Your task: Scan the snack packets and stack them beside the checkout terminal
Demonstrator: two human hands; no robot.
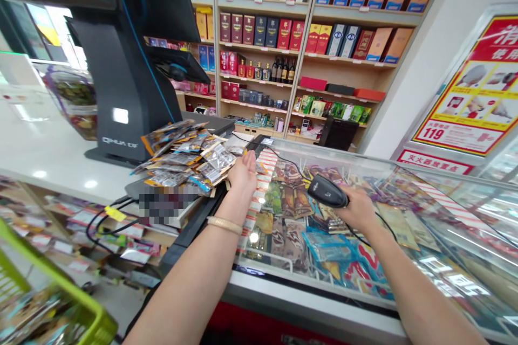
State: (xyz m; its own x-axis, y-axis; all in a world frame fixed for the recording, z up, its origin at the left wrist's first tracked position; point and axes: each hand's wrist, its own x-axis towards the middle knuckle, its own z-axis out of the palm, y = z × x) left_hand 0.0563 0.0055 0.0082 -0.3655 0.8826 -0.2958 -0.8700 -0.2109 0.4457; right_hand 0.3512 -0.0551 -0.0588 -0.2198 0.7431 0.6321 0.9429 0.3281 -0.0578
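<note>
My right hand [360, 209] is wrapped round the handle of a black barcode scanner [326, 191], holding it above the glass top of a freezer. Its cable trails off beneath my forearm. On edge beside a heap of small foil packets [182, 153] is my left hand [243, 171], its fingers stretched out and its palm side partly hidden. It appears to touch the heap's right edge. The packets have orange, blue and silver parts and lie piled on the counter, some leaning over its front edge.
A dark cash register [125, 75] stands behind the packets on the white counter [24, 135]. Wrapped ice creams fill the glass-topped freezer [404, 280]. A green basket [99, 318] holding packets is at lower left. Shelves [263, 8] of boxes and bottles line the back wall.
</note>
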